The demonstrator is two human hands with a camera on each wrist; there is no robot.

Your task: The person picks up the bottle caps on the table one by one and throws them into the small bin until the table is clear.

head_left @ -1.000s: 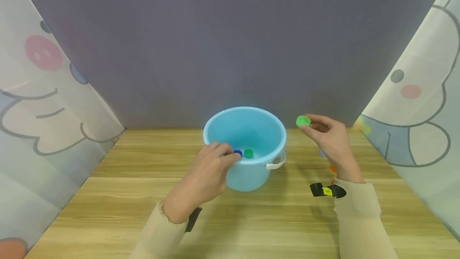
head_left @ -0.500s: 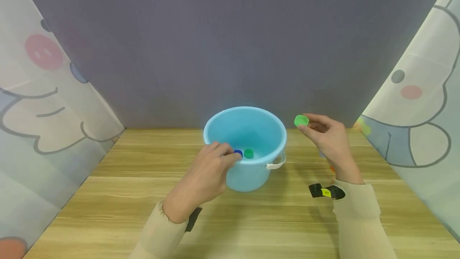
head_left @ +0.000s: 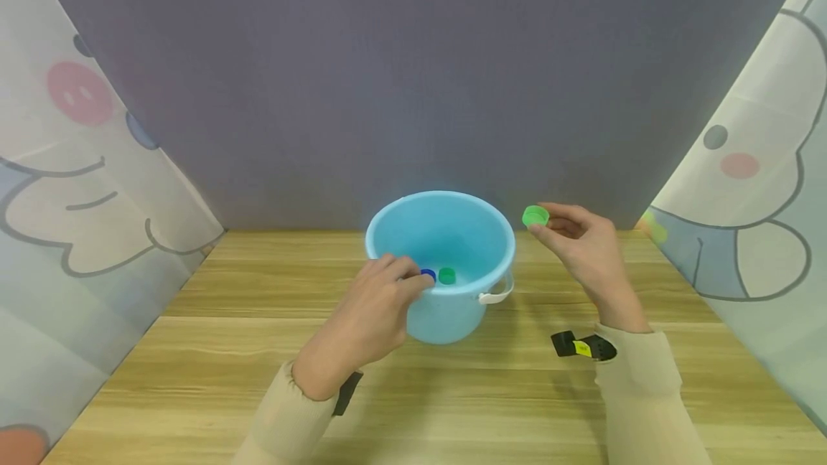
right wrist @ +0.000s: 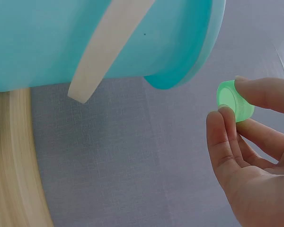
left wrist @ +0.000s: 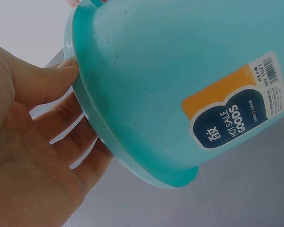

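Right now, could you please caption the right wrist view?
Right-hand fingers pinch a green bottle cap beside a white-handled blue bucket.

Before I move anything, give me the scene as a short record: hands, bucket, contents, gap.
left hand: grips the light-blue bucket at its rim, thumb outside
right hand: pinches a bright green cap
held cap position: outside the bucket, on its right, not touching it
bucket: upright on the wooden table
bucket contents seen: dark green cap; blue cap, partly hidden by the left hand
bucket handle: white, lowered
bucket label: reads "HOT SALE GOODS"
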